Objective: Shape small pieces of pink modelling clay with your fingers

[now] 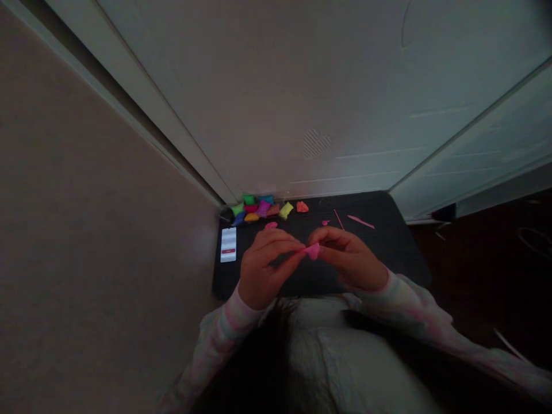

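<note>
Between my two hands is a small piece of pink modelling clay [314,252], thin at its left end and wider at its right. My left hand [267,261] pinches the thin end between thumb and fingertips. At the wider end, the thumb and fingers of my right hand [351,259] are closed on the same piece. Just beyond my left hand lies a pink lump of clay [271,225], partly hidden by it. A small pink bit [325,222], a thin pink stick [338,218] and a flat pink modelling tool [361,221] lie beyond my right hand.
The dark table [388,247] stands against a pale panel [267,103]. Several coloured clay packets [264,208] are heaped at its back left, with a yellow packet [286,210] and an orange lump [302,206] alongside. A lit phone [228,245] lies at the left edge.
</note>
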A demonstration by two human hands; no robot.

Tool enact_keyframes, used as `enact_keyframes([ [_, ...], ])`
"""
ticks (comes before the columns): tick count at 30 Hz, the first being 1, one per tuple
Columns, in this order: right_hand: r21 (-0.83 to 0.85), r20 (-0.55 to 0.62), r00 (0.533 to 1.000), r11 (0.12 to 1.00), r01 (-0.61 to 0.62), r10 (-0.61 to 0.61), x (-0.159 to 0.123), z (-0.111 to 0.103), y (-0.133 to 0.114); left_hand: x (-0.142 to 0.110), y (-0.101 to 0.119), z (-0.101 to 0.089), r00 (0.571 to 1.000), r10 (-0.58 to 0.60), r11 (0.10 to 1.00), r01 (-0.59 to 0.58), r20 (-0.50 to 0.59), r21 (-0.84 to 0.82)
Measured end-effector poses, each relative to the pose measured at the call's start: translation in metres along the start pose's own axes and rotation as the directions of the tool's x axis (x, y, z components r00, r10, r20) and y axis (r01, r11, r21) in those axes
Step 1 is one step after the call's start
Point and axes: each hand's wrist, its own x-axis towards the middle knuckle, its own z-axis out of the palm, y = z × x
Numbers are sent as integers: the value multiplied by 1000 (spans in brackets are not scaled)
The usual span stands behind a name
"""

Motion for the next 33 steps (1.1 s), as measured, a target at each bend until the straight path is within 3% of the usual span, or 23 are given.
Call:
enact_keyframes([
  [8,-16,2,999,999,32,-32,1,-1,-1,-3,-4,1,983,-169,972,178,67,-154],
  [26,34,62,997,998,48,-50,0,-2,-2,-4,-6,0,968,-232,921,250,95,-299],
  [33,50,55,997,998,49,-52,-2,-3,0,-6,-8,0,963,-244,922,268,118,-281],
])
